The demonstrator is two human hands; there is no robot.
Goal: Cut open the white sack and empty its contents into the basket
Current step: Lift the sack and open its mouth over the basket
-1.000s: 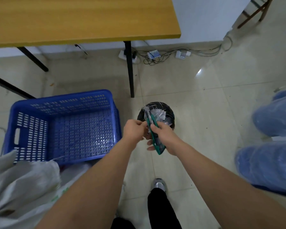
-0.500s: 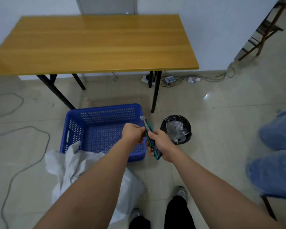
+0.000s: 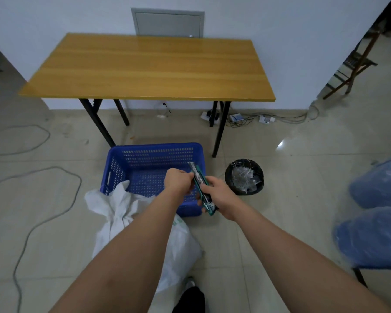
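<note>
A white sack stands on the floor below my arms, its tied top leaning against the near wall of the blue perforated basket. My right hand grips a green utility knife, blade end pointing up and away. My left hand pinches the knife near its upper part. Both hands hover over the basket's near right corner. The basket's visible interior looks bare.
A wooden table on black legs stands behind the basket. A black bin with clear scraps sits right of the basket. Blue plastic bags lie at the right. Cables trail across the left floor; a power strip lies by the wall.
The view has tilted up and back, so the whole table shows. Both hands with the knife have shifted from over the black bin to over the basket's right corner.
</note>
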